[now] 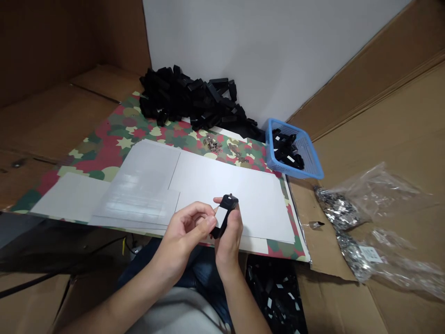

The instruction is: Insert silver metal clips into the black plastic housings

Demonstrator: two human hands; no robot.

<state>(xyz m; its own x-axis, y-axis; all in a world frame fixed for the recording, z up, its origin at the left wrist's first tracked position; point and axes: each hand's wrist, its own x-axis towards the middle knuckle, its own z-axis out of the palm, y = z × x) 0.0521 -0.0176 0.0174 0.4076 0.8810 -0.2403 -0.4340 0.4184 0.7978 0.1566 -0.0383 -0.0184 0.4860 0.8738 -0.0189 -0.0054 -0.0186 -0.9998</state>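
Above the front part of the table, my right hand (229, 239) grips a small black plastic part (225, 213), its thumb along the right side. A white label-like patch (221, 214) covers part of the face toward me. My left hand (189, 227) is closed in a pinch at the left edge of this part, thumb tip beside the white patch. Some left fingertips are hidden behind the thumb and the part. A small metal piece (231, 195) appears at the part's upper end. Beneath both hands lie white sheets (257, 195).
Black plastic parts (194, 99) are heaped against the wall. Small metal pieces (212, 144) lie on the camouflage-patterned cover (104, 139). A blue basket (314, 157) at right holds more black parts. Clear bags of metal pieces (342, 211) rest on cardboard, and labelled black parts (278, 297) sit below the table.
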